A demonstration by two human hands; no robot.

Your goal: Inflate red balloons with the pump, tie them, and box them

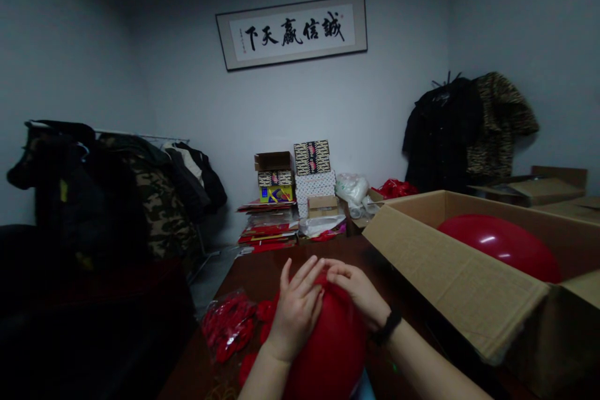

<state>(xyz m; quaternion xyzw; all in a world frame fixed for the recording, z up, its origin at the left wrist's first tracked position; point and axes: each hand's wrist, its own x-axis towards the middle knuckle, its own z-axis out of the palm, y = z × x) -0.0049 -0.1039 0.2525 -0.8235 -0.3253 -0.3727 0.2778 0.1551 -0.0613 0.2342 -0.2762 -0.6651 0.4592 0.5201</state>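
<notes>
A large, rounded, glossy red object [330, 344], which could be a balloon or a lantern shell, stands upright in front of me at the table's near side. My left hand [300, 306] lies against its upper left, fingers stretched out toward the top and one finger raised apart. On the other side, my right hand [354, 287] bends over the top with its fingertips pinched together beside the left fingertips. What the pinch holds is hidden. Close to the left wrist are a clear bag of red pieces [229, 325] and loose red pieces [265, 312], blurred in the dim light.
To the right, an open cardboard box [450, 275] holds another glossy red rounded object [501, 244]. The brown table [253, 272] reaches back toward stacked boxes [314, 190] and red flat packets [267, 231]. Coats [164, 194] hang on a rack at left.
</notes>
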